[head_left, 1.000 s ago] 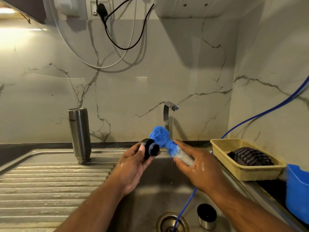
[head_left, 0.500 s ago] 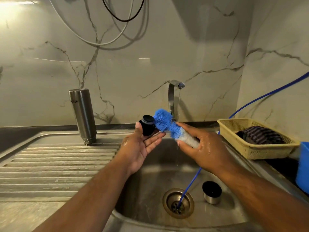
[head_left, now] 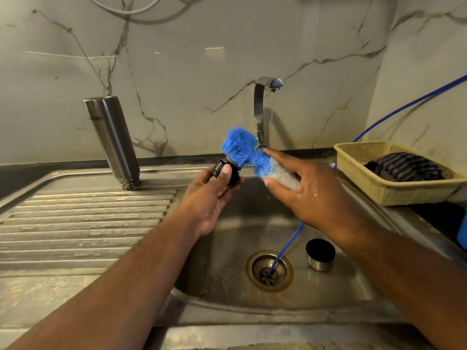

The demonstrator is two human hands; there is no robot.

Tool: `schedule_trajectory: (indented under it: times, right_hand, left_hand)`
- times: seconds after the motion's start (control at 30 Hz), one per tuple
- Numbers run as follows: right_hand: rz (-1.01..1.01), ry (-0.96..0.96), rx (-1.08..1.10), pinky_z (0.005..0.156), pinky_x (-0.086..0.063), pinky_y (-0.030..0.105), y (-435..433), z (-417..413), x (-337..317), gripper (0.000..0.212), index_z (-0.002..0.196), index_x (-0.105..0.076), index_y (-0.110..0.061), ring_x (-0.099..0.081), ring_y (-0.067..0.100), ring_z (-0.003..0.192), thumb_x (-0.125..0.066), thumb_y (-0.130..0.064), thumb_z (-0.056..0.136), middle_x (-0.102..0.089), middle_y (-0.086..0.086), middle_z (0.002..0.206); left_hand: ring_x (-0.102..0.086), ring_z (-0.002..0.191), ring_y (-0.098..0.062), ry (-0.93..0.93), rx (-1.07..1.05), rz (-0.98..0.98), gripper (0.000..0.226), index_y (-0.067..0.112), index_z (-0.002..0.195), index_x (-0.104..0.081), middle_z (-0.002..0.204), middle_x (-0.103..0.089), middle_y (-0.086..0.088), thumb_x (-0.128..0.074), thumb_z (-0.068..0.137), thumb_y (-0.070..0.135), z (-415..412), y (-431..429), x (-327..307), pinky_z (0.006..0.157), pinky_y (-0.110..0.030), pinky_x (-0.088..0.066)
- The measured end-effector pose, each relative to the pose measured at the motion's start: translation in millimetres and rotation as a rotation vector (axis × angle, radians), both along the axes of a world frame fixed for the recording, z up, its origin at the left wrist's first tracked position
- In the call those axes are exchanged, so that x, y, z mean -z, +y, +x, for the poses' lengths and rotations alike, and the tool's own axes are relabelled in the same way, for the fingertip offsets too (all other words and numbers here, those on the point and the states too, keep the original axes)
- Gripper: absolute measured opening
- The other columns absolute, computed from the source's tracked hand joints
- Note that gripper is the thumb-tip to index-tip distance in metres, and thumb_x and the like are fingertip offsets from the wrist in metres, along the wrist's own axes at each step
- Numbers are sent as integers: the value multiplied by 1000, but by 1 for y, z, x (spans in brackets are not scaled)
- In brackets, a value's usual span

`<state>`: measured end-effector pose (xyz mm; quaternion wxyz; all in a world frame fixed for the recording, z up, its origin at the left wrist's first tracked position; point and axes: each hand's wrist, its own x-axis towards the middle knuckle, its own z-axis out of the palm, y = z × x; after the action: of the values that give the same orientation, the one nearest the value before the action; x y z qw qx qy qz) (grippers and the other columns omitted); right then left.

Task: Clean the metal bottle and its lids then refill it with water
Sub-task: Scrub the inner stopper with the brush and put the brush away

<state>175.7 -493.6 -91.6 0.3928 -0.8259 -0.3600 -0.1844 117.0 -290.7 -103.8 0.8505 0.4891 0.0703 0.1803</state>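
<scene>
Blue bristles against a black inner lid, above the sink.
Left hand (head_left: 212,195) pinches the black inner lid (head_left: 225,170); right hand (head_left: 307,192) grips the blue bottle brush (head_left: 242,147), its bristles touching the lid.

The sink (head_left: 353,294) is in the middle. The bottle (head_left: 112,140) stands upside down on the draining board (head_left: 75,223), left of the sink. The tap (head_left: 262,107) is behind the sink. The basket (head_left: 394,183) sits right of the sink, with a cloth (head_left: 404,166) in it. In the sink, a cup lid (head_left: 320,253) sits just right of the drain (head_left: 270,271). A hose (head_left: 285,248) goes into the drain. Two hands are above the sink: the left hand (head_left: 209,198) holds a small lid (head_left: 226,169), and the right hand (head_left: 310,190) holds a brush (head_left: 242,147) that touches the lid.
</scene>
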Motion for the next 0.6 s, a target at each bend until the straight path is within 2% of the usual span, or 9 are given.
schedule_trajectory:
  times: [0.07,0.13,0.2,0.3,0.4,0.47,0.53,0.6]
  right_hand:
    - [-12,10,9,85,-60,36,-1,-1,-1,59,147,-42,-53,-68,0,96,-65,-50,92,-72,-15,114]
    - [-100,-30,34,76,-59,34,-4,-5,-4,60,148,-38,-55,-65,2,85,-62,-51,93,-70,-13,109]
    - [-191,-67,65,72,-58,33,-5,-10,-7,61,149,-35,-58,-62,5,84,-60,-53,94,-67,-12,111]
    - [-293,-113,129,73,-56,31,-3,-11,-9,61,150,-27,-60,-58,7,87,-55,-54,96,-65,-9,116]
    - [-296,-106,152,73,-55,31,1,-9,-9,62,151,-26,-59,-58,9,89,-54,-53,97,-65,-7,117]
    - [-307,-92,128,69,-50,25,1,-13,-9,62,152,-25,-58,-56,7,89,-54,-53,97,-64,-8,117]
    - [-335,-97,121,62,-38,16,2,-20,-10,62,153,-22,-58,-52,4,88,-52,-53,99,-62,-11,117]
    - [-363,-118,154,58,-30,13,5,-23,-12,61,153,-17,-59,-47,3,84,-48,-53,100,-60,-11,113]
  left_hand:
    - [-73,100,-25,7,10,38,60,-1,136,-55,129,-67,-22,-71,83,20,0,1,4,88,-29,-61]
    - [-75,95,-23,27,-29,40,52,-2,132,-57,124,-69,-20,-71,86,18,0,4,3,81,-26,-61]
    - [-75,90,-19,52,-110,102,47,1,127,-60,117,-72,-17,-73,86,20,0,10,3,83,-29,-61]
    - [-75,93,-21,80,-182,405,60,11,125,-63,105,-77,-10,-81,72,33,-2,12,5,90,-35,-60]
    - [-75,97,-20,68,-194,592,55,21,122,-66,106,-76,-5,-86,72,33,-1,6,8,84,-31,-61]
    - [-75,96,-20,85,-271,510,56,17,123,-65,103,-77,-5,-86,73,29,-1,11,4,79,-27,-61]
    - [-76,94,-23,65,-300,368,62,11,123,-64,99,-77,-9,-85,68,29,-2,19,1,78,-28,-61]
    - [-76,92,-23,62,-263,405,61,11,120,-65,98,-77,-10,-85,66,31,-2,17,2,77,-27,-61]
